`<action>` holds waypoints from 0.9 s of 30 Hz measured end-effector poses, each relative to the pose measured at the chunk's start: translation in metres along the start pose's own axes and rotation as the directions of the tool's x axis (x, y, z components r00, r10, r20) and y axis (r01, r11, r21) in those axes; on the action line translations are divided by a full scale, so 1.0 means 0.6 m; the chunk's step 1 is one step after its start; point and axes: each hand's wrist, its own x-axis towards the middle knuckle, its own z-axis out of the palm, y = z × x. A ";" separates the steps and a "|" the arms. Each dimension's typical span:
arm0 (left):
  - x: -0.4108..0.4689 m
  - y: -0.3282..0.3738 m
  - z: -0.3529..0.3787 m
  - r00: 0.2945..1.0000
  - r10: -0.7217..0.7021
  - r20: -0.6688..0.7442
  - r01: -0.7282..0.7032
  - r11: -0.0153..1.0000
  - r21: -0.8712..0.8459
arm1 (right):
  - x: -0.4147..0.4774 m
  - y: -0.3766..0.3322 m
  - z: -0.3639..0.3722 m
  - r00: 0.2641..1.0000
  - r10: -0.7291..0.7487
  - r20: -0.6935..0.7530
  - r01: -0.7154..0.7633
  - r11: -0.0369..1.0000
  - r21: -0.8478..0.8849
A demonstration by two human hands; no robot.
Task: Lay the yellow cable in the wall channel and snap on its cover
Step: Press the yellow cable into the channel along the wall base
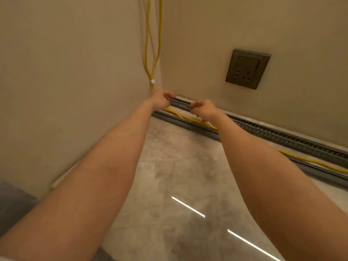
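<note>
Both arms out toward the corner, mid-frame. Left hand (pixel 162 98) and right hand (pixel 204 110) each grip an end of a short slotted channel section (pixel 179 104). Its long axis runs upper left to lower right, along the base of the right-hand wall, in line w/ the longer slotted wall channel (pixel 282 137) stretching off to the right edge.

Left fingers (pixel 170 96) curl over the piece's left end; right fingers (pixel 194 105) pinch its right end, thumb side facing camera. Both hands closed on it, about equally near — one per end, piece spanning between them.

Yellow cable (pixel 152 53) drops down the corner from the top of frame, two strands joined by a white clip (pixel 152 81), passes behind the left hand, then runs loose along the floor (pixel 178 157) edge, just below the hands and on toward lower right. So the cable sits under and slightly in front of the fingers, not yet tucked in, by the look of it. Dark wall socket (pixel 247 69) upper right, well apart.

Next call, my read: seat the piece flat to the wall, then lift the cable up into it. Can't tell if a cover is in view.
</note>
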 end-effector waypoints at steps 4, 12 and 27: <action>0.014 -0.014 0.005 0.996 -0.049 -0.079 0.059 0.990 0.130 | 0.009 0.009 0.009 0.998 0.008 0.066 0.014 0.945 -0.327; 0.032 -0.021 0.009 0.997 -0.016 0.081 -0.044 0.718 0.694 | 0.034 0.024 0.019 0.989 0.034 0.143 0.049 0.840 -0.540; 0.084 -0.014 -0.011 0.982 0.137 0.129 -0.171 0.371 0.913 | 0.061 0.039 -0.028 0.992 -0.086 0.096 0.104 0.973 -0.207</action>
